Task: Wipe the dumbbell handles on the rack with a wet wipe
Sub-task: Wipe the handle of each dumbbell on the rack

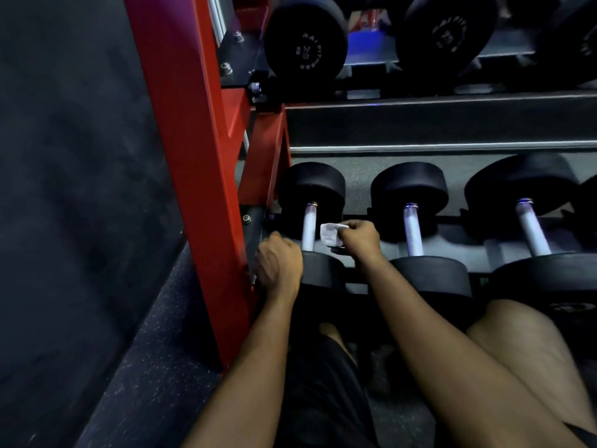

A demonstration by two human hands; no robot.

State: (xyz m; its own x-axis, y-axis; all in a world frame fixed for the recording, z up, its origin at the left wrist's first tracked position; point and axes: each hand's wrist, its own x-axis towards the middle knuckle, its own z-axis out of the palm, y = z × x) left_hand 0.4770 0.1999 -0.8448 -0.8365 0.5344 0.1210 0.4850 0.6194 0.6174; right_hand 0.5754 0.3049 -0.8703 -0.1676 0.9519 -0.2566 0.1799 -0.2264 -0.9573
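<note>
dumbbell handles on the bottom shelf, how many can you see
3: left handle by the red upright, beside the wet wipe; middle handle; right handle. A fourth dumbbell at the right edge may hide another.

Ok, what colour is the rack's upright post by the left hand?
Red; the upright post shows best in the head view.

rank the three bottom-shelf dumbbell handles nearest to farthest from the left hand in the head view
From the left hand:
1. leftmost handle, just right of it, beside the wet wipe
2. middle handle, past the right hand
3. rightmost handle, far right
</note>
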